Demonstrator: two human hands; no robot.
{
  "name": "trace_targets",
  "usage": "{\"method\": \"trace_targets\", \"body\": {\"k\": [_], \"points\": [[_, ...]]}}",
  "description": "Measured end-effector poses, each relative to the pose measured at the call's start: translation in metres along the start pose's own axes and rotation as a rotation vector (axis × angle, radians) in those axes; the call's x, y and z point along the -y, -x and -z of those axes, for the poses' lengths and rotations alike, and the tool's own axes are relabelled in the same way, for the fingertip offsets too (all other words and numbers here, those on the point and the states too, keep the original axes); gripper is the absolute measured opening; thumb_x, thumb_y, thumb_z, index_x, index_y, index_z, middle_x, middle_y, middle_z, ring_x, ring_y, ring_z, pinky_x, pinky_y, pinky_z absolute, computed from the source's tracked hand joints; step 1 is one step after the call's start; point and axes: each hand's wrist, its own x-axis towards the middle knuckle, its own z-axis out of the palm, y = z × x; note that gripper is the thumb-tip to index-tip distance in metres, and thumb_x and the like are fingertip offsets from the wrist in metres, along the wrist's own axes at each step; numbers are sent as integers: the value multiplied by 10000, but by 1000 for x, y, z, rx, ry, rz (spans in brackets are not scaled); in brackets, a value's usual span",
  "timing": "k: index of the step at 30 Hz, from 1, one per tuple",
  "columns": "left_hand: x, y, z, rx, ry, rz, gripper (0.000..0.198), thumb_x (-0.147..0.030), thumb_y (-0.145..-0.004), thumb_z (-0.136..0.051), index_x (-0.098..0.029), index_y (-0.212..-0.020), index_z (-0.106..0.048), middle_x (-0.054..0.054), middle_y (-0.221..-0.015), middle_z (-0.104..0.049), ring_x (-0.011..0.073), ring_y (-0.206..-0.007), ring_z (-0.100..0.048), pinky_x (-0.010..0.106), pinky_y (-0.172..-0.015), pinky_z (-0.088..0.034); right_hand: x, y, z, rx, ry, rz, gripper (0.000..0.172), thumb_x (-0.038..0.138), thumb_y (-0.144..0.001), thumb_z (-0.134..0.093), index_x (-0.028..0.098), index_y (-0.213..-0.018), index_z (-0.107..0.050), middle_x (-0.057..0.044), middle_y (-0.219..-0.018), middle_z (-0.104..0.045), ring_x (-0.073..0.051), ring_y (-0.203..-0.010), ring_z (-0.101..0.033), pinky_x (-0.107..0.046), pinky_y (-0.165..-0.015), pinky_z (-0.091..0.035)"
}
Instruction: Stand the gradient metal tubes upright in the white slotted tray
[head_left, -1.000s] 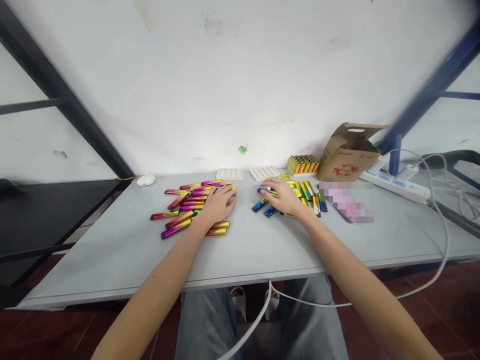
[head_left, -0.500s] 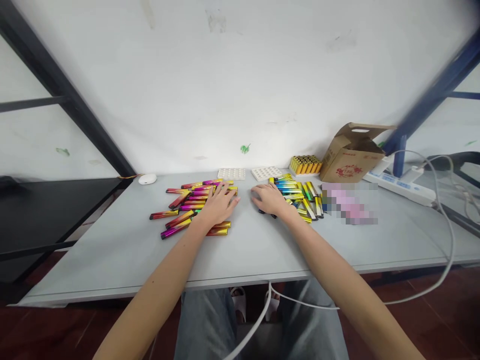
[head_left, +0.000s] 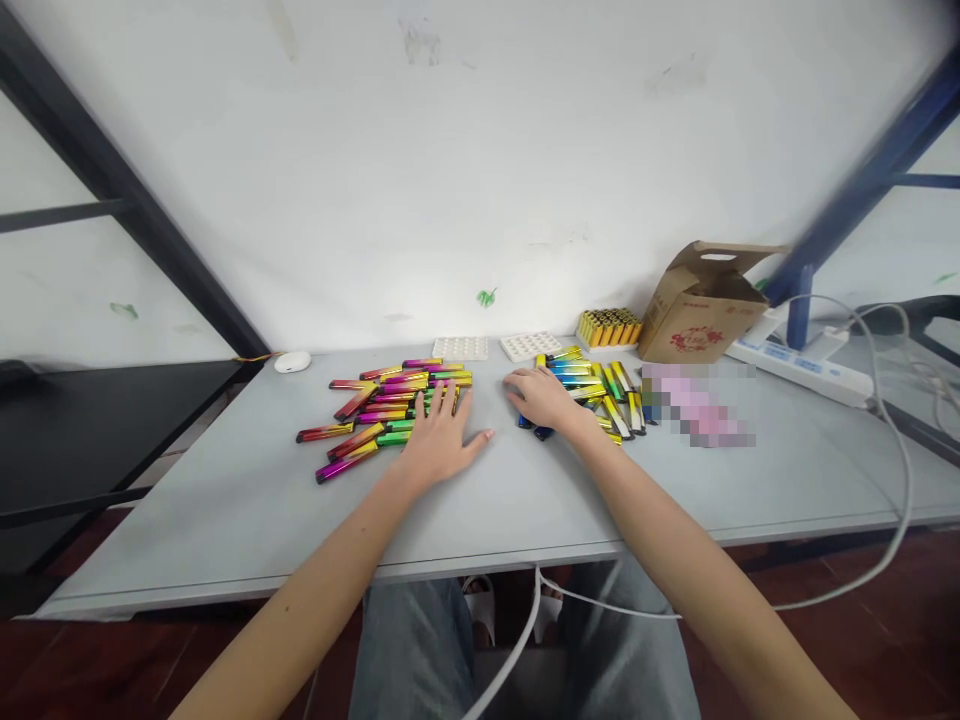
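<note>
Several shiny lighters (head_left: 388,392) in red, purple, green and gold lie in a loose pile on the left of the grey table (head_left: 480,500). My left hand (head_left: 442,432) rests over the pile's right side, open, fingers spread and thumb out to the right; it covers some of the lighters. A second pile of lighters (head_left: 581,380), blue, green, white and yellow, lies on the right. My right hand (head_left: 546,397) lies at its left edge, palm down, fingers loosely stretched and bent at the tips. Whatever is under its palm is hidden.
Two white trays with holes (head_left: 460,348) lie by the wall. Behind the right pile stands a block of upright yellow lighters (head_left: 611,328), beside an opened cardboard box (head_left: 697,315). A power strip (head_left: 810,375) with white cables is at right; a white case (head_left: 292,361) sits back left.
My left hand has shifted slightly down and right with its fingers wider apart, and green lighters now show beside it. The right hand stays almost in place.
</note>
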Motion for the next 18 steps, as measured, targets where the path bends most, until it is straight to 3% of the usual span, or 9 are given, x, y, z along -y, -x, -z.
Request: {"method": "trace_targets", "body": {"k": [8,18], "points": [[28,0,-3,-8,27,-107,655,-580,-947,-296,-172,-1444,-418,113,-1550,-330,292,-1438,-273,524,-1175,-198,-2,2,0,-20,-24,5,281,247,-943,-470,176,-1164,-629,-111,-1236,-625,-245,-1174,-558,-385,-1023,-344],[40,-3,9,16,76,-142,706,-603,-921,-352,-164,-1474,-359,146,-1542,-332,303,-1441,-256,513,-1165,-215,-4,-1,0,-94,-98,18,326,248,-923,-497,161,-1212,-623,-107,-1261,-612,-238,-1191,-536,-343,-1028,-352]]}}
